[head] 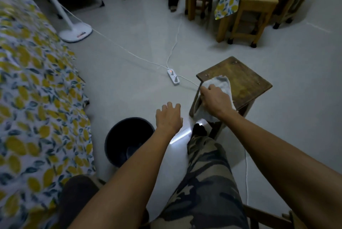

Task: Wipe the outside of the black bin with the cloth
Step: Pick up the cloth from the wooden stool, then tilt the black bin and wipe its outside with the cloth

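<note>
The black bin [118,136] stands upright on the pale floor, low and left of centre, with my left forearm crossing its right rim. My left hand [169,118] hovers just right of the bin, fingers spread, holding nothing. A grey cloth [223,85] lies over the near left corner of a dark wooden stool [244,78] and hangs down its side. My right hand [215,100] is closed on the cloth at that corner.
A white power strip [173,77] with cables running across the floor lies beyond the stool. A lemon-print covered bed [33,89] fills the left. A fan base [75,33], wooden stools [253,8] and a covered table stand at the back. My camouflage-trousered leg [205,182] stretches between bin and stool.
</note>
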A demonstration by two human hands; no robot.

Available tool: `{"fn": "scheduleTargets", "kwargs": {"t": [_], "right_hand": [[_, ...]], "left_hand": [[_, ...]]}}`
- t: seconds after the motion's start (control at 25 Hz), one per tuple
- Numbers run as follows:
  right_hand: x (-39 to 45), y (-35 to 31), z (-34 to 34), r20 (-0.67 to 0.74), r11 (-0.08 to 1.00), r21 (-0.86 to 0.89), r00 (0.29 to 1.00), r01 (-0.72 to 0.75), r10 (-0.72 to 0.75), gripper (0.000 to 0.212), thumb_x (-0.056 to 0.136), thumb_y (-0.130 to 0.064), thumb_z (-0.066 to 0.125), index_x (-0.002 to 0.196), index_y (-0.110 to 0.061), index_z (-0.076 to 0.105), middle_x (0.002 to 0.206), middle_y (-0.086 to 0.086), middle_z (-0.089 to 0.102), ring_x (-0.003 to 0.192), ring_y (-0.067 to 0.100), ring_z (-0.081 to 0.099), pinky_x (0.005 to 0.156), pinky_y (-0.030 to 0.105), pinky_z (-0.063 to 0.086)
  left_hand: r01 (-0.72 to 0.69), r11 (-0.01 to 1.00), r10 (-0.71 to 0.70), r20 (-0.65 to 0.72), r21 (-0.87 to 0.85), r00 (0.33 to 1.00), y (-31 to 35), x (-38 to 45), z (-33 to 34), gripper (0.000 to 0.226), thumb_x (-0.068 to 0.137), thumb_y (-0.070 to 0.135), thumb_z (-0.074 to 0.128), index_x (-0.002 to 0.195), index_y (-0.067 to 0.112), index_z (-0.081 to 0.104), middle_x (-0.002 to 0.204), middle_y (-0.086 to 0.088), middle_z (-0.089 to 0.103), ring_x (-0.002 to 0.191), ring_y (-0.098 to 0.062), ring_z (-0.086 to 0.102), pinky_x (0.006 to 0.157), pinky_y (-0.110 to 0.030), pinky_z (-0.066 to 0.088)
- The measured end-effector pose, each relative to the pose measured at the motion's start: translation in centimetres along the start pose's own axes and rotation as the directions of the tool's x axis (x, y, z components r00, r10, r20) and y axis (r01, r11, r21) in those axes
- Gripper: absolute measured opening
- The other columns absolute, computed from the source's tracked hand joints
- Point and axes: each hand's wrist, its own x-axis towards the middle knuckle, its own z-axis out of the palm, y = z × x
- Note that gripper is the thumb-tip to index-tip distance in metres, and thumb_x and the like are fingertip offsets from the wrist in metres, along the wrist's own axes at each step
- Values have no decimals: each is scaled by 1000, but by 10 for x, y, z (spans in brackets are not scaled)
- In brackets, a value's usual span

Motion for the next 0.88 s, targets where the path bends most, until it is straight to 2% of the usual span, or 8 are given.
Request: {"fn": "scheduleTargets", "kwargs": {"t": [0.2, 0.32, 0.44, 0.56, 0.68, 0.76, 0.88], "right_hand": [[-14, -67, 13, 35, 990, 124, 997, 63, -68, 21, 103, -31, 57, 116, -15, 52, 109, 11, 57, 95, 30, 62, 79, 43, 55], [-15, -100, 42, 68, 959, 280, 996, 31, -52, 19, 105, -34, 49, 110, -17, 53, 105, 7, 55, 89, 26, 60, 74, 39, 49], [-7, -118, 79, 122, 918, 396, 992, -30, -20, 19, 106, -33, 47, 107, -16, 55, 104, 8, 59, 90, 28, 62, 76, 43, 55], [8, -126, 117, 135, 786, 601, 988, -145, 79, 15, 108, -31, 45, 104, -18, 51, 95, 7, 64, 87, 26, 65, 78, 51, 59], [27, -127, 151, 192, 635, 723, 963, -271, 192, 15, 110, -36, 38, 110, -22, 44, 93, 6, 65, 85, 23, 66, 77, 52, 60], [38, -122, 169, 202, 601, 742, 954, -297, 222, 16, 111, -37, 37, 114, -23, 42, 96, 5, 64, 89, 22, 66, 78, 51, 61], [59, -106, 197, 193, 586, 747, 946, -314, 261, 17, 111, -35, 39, 114, -20, 45, 102, 7, 64, 95, 23, 66, 78, 47, 60]], "left_hand": [[98, 995, -98, 39, 2, 994, -53, -42, 6, 46, 96, 44, 55, 133, 19, 46, 134, -13, 49, 122, -34, 50, 94, -45, 42], [164, 986, -165, 94, 19, 982, -88, -54, 26, 43, 95, 42, 53, 131, 18, 48, 135, -13, 50, 123, -35, 49, 93, -46, 41], [199, 979, -202, 173, 35, 964, -116, -53, 59, 46, 95, 43, 53, 132, 18, 47, 135, -13, 49, 122, -36, 49, 95, -46, 41], [231, 973, -227, 295, 22, 928, -132, -37, 109, 51, 95, 47, 53, 136, 17, 46, 135, -14, 50, 123, -35, 50, 96, -47, 41], [290, 957, -264, 441, 9, 858, -137, -6, 162, 57, 95, 47, 54, 140, 14, 45, 140, -13, 50, 128, -34, 48, 102, -48, 39], [332, 943, -287, 500, -3, 817, -136, 16, 191, 58, 95, 46, 55, 142, 13, 45, 143, -12, 50, 131, -34, 47, 105, -48, 37], [348, 937, -304, 505, 7, 808, -129, 49, 229, 57, 95, 47, 55, 139, 13, 45, 140, -12, 53, 128, -33, 51, 102, -47, 40]]}}
